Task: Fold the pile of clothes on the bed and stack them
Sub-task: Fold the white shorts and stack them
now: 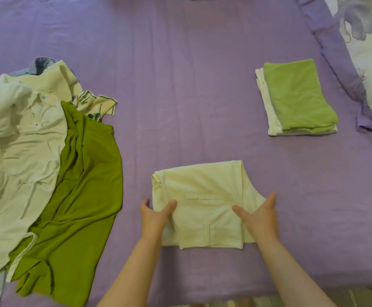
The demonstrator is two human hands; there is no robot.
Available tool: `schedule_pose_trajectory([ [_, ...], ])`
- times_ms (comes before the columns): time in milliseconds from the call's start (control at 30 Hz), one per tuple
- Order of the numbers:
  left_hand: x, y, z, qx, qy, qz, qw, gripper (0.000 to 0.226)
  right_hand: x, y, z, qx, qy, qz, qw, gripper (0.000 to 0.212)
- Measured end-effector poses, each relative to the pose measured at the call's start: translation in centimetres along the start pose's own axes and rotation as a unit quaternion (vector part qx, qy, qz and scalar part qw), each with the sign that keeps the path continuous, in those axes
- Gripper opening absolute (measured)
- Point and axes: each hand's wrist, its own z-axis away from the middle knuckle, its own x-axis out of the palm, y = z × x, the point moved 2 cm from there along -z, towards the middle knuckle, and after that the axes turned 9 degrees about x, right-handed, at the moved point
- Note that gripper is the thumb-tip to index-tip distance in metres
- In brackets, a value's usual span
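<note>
Cream garment betw. hands; left fingers grip edge, right fingers flat on it.

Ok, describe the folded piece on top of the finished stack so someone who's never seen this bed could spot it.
Start from the purple bedsheet and look to its right side, near the floral pillow. A small stack of folded clothes sits there; the light green folded garment lies on top, the only green item that is neatly folded.
</note>
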Motion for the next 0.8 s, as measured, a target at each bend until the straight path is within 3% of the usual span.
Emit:
schedule_pose_trajectory([
  [100,0.0,0.6,1.0,-0.041,-0.059,0.058,0.996,0.036,-0.5,-0.6,0.1,0.041,-0.031,-0.088,0.995,0.079],
  [167,0.0,1.4,1.9,-0.034,-0.076,0.079,0.993,0.023,-1.3,-0.8,0.4,0.031,-0.057,-0.076,0.995,0.052],
  [233,-0.1,2.4,3.2,-0.018,-0.086,0.088,0.992,0.02,-2.8,-0.9,1.2,0.015,-0.072,-0.071,0.995,0.041],
  [600,4.0,11.3,13.9,0.058,-0.181,0.097,0.977,0.023,-18.7,-1.5,4.3,-0.125,-0.01,-0.109,0.986,0.033],
  [800,11.4,16.4,20.1,0.098,-0.216,0.071,0.969,0.021,-29.9,0.5,1.4,-0.159,0.057,-0.154,0.974,0.054],
])
